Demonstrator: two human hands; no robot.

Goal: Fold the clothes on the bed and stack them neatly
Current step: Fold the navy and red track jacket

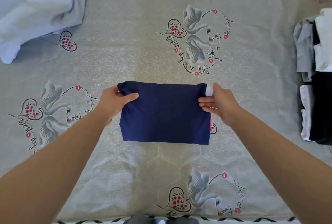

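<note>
Both upper corners of the folded navy garment (165, 114) are held: the far left corner is pinched by the left hand (115, 100), thumb on top, and the right edge is gripped by the right hand (218, 100), fingers under the cloth. The garment is spread on the bed sheet (136, 26), printed with swans and hearts. Far left of the garment a pale blue pile (36, 10) is heaped; far right of it a stack of folded clothes (318, 73) is seen.
</note>
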